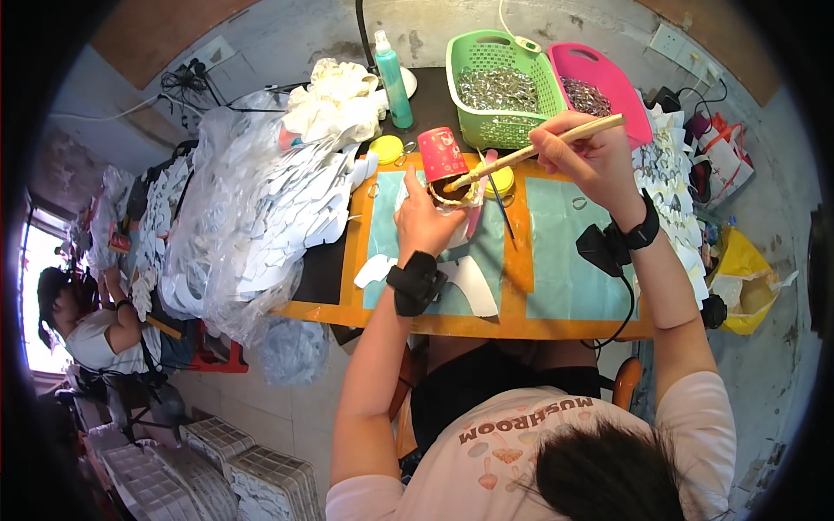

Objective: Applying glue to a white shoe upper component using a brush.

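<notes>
My left hand [426, 219] is closed round the near side of a small pot [439, 193] with a crusted rim and dark inside. In my raised right hand [584, 165] is a long light-wood stick [556, 146], slanting down to the left. Its lower end reaches into the pot's mouth, so the tip is hidden. Right behind the pot a red patterned cup [443, 154] stands tilted. White cut-out pieces [470, 286] lie on the blue-green sheet [395, 233] by my left wrist. A thin dark rod [505, 212] and a pink strip [473, 223] lie right of the pot.
Piled white pieces [300, 213] and clear plastic [208, 191] cover the left side. Behind stand a green spray bottle [393, 82], a green basket [499, 130] and a pink basket [608, 82] of metal parts. Yellow lids [387, 149] lie near the cup. Another person [109, 326] sits far left.
</notes>
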Action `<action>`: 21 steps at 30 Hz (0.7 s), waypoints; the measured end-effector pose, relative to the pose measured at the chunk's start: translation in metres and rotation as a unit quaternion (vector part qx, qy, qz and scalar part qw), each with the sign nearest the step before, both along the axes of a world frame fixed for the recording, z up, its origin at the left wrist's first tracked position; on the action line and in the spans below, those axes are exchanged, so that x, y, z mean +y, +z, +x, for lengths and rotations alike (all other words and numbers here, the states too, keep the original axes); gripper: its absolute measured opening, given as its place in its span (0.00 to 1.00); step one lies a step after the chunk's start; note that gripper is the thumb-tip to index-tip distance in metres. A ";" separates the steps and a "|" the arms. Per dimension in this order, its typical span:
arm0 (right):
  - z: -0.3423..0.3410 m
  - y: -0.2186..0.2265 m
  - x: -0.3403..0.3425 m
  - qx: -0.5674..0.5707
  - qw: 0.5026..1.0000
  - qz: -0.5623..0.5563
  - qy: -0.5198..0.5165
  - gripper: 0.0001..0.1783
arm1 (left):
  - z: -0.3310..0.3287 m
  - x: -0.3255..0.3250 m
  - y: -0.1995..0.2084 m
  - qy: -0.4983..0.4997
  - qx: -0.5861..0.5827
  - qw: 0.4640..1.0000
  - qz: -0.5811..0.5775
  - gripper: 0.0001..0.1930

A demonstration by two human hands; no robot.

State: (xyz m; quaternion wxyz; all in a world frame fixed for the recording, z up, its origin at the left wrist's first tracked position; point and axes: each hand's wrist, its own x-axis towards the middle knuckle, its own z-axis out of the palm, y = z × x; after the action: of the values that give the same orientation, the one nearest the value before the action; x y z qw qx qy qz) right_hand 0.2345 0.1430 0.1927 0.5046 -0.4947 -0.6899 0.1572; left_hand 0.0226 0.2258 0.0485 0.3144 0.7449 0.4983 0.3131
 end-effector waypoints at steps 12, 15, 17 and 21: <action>0.000 -0.052 -0.005 0.210 0.975 -0.025 -0.070 0.08 | 0.000 0.000 -0.001 -0.002 -0.007 1.000 -0.004 0.55; -0.017 -0.048 0.007 0.060 0.997 -0.017 -0.039 0.09 | 0.000 0.000 0.002 -0.002 -0.008 1.000 -0.008 0.55; -0.020 -0.046 0.019 -0.045 0.999 -0.014 -0.014 0.11 | 0.000 0.000 0.004 -0.007 -0.011 1.000 -0.014 0.55; -0.024 -0.034 0.026 -0.059 0.998 0.018 -0.030 0.11 | -0.001 0.000 0.005 -0.009 -0.006 1.000 -0.016 0.56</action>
State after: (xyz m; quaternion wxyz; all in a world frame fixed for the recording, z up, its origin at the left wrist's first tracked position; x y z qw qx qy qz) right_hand 0.2102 0.1689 0.1591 0.4765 -0.5141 -0.7061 0.0999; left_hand 0.0216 0.2261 0.0539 0.3318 0.7422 0.4951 0.3065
